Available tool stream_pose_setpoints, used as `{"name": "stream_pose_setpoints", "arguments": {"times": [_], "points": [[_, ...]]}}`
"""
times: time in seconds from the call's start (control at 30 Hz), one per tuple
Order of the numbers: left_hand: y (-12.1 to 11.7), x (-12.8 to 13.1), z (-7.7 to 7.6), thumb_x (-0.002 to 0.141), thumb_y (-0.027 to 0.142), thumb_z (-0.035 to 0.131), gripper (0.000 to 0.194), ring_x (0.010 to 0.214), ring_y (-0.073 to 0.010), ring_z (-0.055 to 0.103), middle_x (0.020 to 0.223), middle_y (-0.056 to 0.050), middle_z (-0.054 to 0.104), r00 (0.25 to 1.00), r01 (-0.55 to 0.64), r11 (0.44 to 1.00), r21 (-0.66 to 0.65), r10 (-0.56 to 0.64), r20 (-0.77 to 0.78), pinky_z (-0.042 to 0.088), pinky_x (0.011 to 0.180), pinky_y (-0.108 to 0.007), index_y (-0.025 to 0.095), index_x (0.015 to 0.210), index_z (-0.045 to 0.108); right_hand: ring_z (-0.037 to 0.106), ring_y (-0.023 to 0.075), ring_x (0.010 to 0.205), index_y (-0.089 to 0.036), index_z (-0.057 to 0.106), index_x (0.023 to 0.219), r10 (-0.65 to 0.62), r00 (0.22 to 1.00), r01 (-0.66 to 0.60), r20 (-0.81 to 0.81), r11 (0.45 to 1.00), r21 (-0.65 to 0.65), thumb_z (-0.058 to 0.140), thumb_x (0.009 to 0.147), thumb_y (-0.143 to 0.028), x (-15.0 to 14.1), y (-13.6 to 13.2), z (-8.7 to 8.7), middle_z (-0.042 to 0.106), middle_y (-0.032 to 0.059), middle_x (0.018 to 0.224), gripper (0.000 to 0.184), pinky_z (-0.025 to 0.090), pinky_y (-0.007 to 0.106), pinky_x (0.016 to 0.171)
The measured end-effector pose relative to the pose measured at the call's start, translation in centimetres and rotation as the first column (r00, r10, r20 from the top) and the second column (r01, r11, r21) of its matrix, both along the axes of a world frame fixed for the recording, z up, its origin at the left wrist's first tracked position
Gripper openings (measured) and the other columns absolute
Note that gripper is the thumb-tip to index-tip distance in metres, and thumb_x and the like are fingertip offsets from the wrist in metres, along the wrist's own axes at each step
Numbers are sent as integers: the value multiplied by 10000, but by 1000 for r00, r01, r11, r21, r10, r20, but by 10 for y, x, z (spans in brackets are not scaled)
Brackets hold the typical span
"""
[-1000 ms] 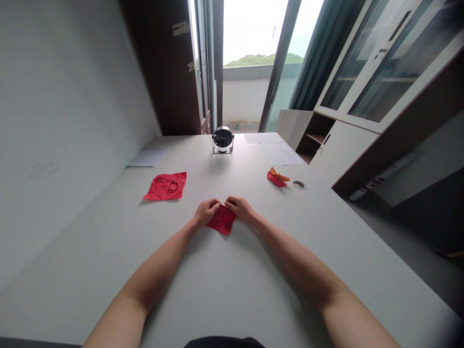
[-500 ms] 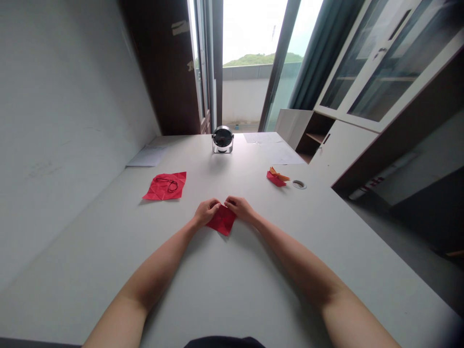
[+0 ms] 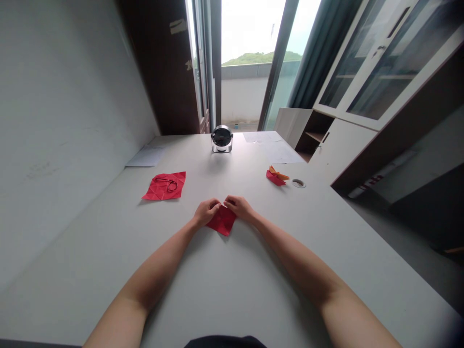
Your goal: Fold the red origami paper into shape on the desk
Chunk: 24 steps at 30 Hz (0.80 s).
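Note:
A small square of red paper (image 3: 223, 222) with crease lines lies on the white table, one corner pointing toward me. My left hand (image 3: 208, 210) grips its far left edge with bent fingers. At the far right edge, my right hand (image 3: 238, 207) pinches the same paper. The two hands are close together, with a narrow gap at the far corner. My fingers and palms cover parts of the paper's upper edges.
To the left lies a larger creased red sheet (image 3: 174, 193) with a dark cord (image 3: 172, 186) on it. On the right are red and orange folded papers (image 3: 277, 178) and a tape roll (image 3: 298, 183). A round silver-framed device (image 3: 222, 138) stands at the back, near white papers (image 3: 282, 152).
Both hands keep their hold on the red paper with hardly any movement. The whole view has shifted very slightly.

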<state>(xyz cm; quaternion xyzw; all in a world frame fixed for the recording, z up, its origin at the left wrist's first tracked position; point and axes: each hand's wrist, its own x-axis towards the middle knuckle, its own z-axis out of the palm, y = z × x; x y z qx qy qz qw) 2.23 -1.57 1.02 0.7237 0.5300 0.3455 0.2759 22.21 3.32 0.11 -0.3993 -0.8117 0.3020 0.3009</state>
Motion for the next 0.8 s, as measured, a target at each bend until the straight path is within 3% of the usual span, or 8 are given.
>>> {"name": "stream_pose_setpoints", "arguments": {"times": [0.8], "points": [[-3, 3, 5, 894, 324, 493, 255, 721, -140, 585, 792, 3, 699, 999, 17, 1000, 7, -17, -50, 434, 692, -229, 202, 939, 713, 400, 109, 590, -178, 638, 771, -1, 1000, 1, 0, 1000, 8, 527, 873, -376, 0, -1, 3, 542, -30, 622, 248, 302, 235, 581]]}}
